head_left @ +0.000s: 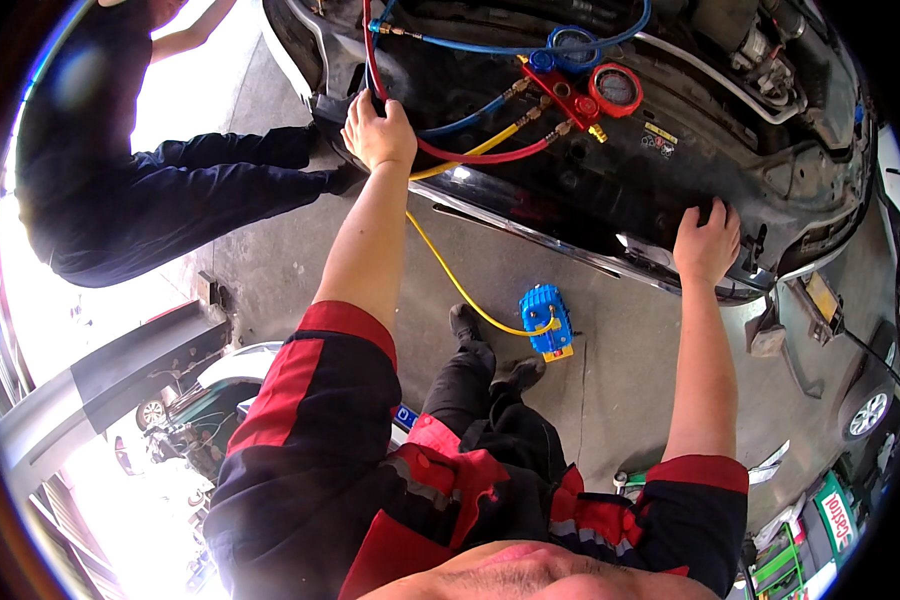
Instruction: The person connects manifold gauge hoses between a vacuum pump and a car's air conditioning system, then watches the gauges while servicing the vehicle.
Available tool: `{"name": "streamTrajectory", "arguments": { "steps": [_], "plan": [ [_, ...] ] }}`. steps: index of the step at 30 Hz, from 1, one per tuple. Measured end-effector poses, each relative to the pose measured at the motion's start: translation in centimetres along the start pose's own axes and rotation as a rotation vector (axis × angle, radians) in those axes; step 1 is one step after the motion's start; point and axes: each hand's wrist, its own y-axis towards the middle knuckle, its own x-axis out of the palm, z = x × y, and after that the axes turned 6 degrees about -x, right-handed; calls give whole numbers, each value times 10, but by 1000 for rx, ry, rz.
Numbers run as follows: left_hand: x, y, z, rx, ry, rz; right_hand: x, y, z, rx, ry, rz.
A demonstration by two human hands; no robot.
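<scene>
My left hand (380,135) lies on the black front panel (550,185) of a car with its engine bay exposed. Its fingers are spread, close by a red hose (380,75); whether they touch it I cannot tell. Farther right, my right hand (707,242) rests on the same panel with fingers apart and slightly bent. Between the hands, on the far side, sits a red gauge manifold (562,92) with a blue gauge (573,46) and a red gauge (616,90). Blue, yellow and red hoses run left from it.
A blue pump (543,308) stands on the concrete floor by my feet, with a yellow hose (435,255) attached. Another person in dark clothes (200,190) is at the left, beside the car. A wheel (867,412) lies at the right; a grey lift beam (120,360) is at lower left.
</scene>
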Motion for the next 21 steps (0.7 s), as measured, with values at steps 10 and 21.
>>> {"name": "streamTrajectory", "arguments": {
  "steps": [10,21],
  "plan": [
    [8,21,-14,57,3,15,18,5,6,13,82,29],
    [9,18,-14,104,-16,-20,-5,2,-8,-12,33,67]
  ]
}}
